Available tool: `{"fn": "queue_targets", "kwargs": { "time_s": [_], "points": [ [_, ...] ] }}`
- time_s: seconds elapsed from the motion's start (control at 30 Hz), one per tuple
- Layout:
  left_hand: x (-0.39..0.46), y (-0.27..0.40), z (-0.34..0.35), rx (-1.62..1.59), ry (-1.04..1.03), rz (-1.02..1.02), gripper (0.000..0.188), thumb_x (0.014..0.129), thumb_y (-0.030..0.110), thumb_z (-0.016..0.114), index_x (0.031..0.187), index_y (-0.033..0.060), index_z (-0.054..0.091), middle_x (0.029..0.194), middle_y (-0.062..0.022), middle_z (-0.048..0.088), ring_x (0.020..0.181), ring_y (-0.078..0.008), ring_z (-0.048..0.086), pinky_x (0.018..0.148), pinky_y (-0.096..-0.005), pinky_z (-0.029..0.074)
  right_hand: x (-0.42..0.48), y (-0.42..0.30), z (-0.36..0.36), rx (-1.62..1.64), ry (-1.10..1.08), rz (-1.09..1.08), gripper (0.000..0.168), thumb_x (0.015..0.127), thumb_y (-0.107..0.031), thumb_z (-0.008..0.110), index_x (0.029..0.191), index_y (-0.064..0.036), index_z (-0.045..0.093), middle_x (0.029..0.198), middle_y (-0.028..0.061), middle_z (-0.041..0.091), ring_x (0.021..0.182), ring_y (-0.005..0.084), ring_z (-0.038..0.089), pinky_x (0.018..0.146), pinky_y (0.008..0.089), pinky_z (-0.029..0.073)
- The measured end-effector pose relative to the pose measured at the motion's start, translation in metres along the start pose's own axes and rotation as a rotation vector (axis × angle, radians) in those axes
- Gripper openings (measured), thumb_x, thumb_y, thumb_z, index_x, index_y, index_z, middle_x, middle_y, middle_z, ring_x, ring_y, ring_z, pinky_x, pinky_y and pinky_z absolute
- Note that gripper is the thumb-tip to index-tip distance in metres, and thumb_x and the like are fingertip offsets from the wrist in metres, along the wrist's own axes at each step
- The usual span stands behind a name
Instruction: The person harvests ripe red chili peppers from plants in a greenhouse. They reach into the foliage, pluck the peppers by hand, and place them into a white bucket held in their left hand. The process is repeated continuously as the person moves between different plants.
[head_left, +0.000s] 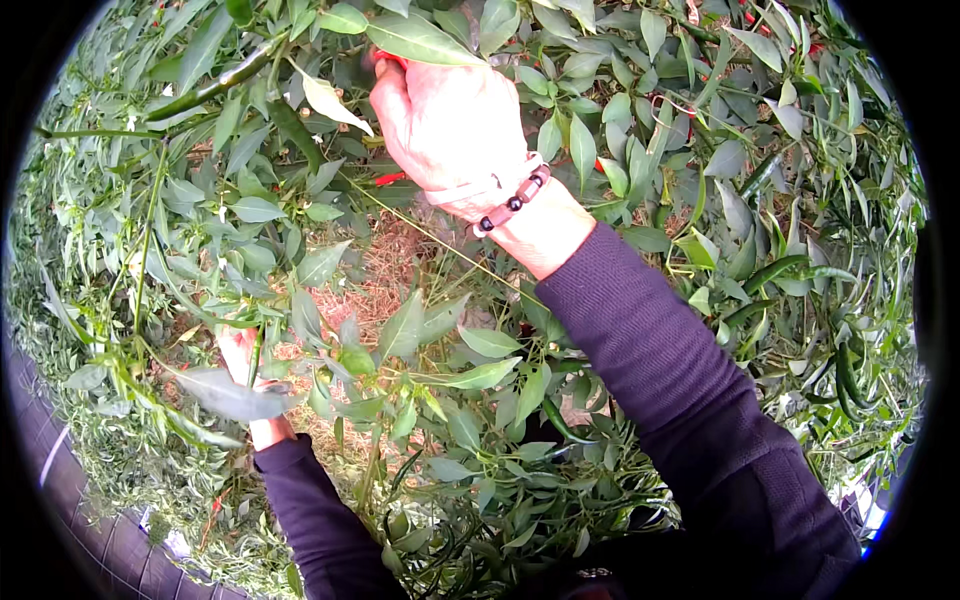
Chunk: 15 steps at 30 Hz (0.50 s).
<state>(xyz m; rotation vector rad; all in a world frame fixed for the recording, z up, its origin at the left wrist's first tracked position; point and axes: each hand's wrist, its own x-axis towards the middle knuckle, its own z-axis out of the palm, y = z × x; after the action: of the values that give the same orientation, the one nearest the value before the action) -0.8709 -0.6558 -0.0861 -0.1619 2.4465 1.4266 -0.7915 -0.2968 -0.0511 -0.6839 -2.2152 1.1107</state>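
Note:
Among the leaves of chili plants, my right hand (457, 120) reaches to the top middle of the view, a beaded bracelet (514, 202) around its wrist. Its thumb and fingers close on a red chili pepper (391, 58), most of which is hidden by the hand and a leaf. Just below the hand, part of another red chili (389, 179) shows. My left hand (238, 351) is low on the left, partly covered by leaves and a green chili (256, 356). Its fingers are hidden, so whether it holds anything does not show.
Long green chilies hang at the upper left (217, 84) and on the right (776, 274). A thin taut string (450, 249) crosses below my right hand. Dry straw (375, 292) covers the ground between plants. Dark ground sheeting (97, 525) lies along the lower left.

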Motion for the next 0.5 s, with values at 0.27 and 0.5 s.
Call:
{"fn": "queue_targets", "kwargs": {
  "time_s": [0.27, 0.5],
  "points": [
    [-0.041, 0.064, 0.002, -0.002, 0.218, 0.027, 0.027, 0.090, 0.028, 0.042, 0.103, 0.0079, 0.054, 0.053, 0.0086, 0.037, 0.040, 0.0011, 0.029, 0.034, -0.0153, 0.019, -0.047, 0.068, 0.064, -0.010, -0.658, 0.431, 0.030, 0.074, -0.022, 0.060, 0.098, -0.005, 0.052, 0.089, 0.0175, 0.057, 0.084, 0.0320, 0.056, 0.072, 0.0414, 0.044],
    [-0.087, 0.053, 0.087, -0.204, 0.211, -0.242, 0.024, 0.089, 0.025, 0.044, 0.093, 0.0041, 0.054, 0.065, 0.0015, 0.046, 0.052, -0.0069, 0.042, 0.047, -0.0212, 0.035, -0.044, 0.068, 0.121, -0.119, -0.644, 0.222, 0.021, 0.073, -0.026, 0.058, 0.089, -0.013, 0.059, 0.091, 0.0133, 0.057, 0.078, 0.0286, 0.058, 0.066, 0.0402, 0.045]
  ]
}}
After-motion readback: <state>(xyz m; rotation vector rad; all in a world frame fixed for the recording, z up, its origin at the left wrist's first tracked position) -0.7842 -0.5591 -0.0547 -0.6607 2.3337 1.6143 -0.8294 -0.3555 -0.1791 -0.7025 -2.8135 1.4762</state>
